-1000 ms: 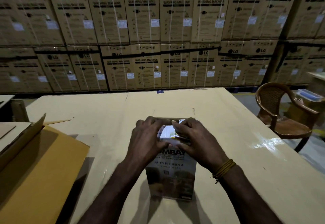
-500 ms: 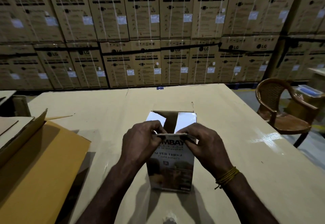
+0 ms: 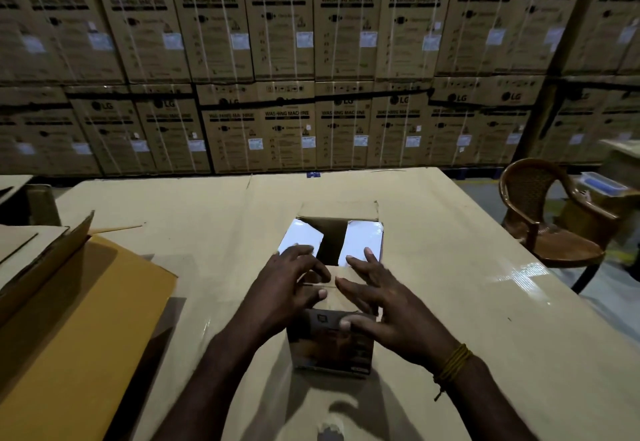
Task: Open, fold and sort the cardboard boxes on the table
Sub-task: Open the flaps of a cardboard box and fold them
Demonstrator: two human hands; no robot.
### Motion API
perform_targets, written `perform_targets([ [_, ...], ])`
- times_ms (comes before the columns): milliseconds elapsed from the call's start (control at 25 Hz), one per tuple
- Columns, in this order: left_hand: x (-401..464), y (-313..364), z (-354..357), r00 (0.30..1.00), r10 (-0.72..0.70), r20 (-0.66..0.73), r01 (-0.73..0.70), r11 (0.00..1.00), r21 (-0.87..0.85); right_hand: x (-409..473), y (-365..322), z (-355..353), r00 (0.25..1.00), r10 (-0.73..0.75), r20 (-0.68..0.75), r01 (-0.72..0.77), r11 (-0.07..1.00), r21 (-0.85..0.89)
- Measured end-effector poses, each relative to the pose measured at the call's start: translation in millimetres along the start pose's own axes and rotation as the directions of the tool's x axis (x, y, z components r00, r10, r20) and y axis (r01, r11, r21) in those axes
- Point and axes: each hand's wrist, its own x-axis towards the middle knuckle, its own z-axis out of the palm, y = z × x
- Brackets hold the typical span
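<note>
Fingers [image 3: 372, 260] of both hands spread over the opened box [image 3: 330, 347].

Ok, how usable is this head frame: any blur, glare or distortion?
Head view: dim overall; both hands, left and right, are motion-smeared; the small box's white flaps blow out; glare streaks the table at right; wide-angle bowing bends the stacked LG cartons.

box [image 3: 330, 347] top: all flaps now open | left hand [image 3: 287, 288], right hand [image 3: 384, 305]: released flap, fingers spread
</note>
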Motion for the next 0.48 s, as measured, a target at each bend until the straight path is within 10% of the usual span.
perform_targets([
  [480,-9.7,9.9,53.0,0.921,-0.051,-0.387,0.120,0.980,0.158,4.5,-2.8,20.2,0.931,0.044,-0.363,-0.058,0.998,-0.030],
])
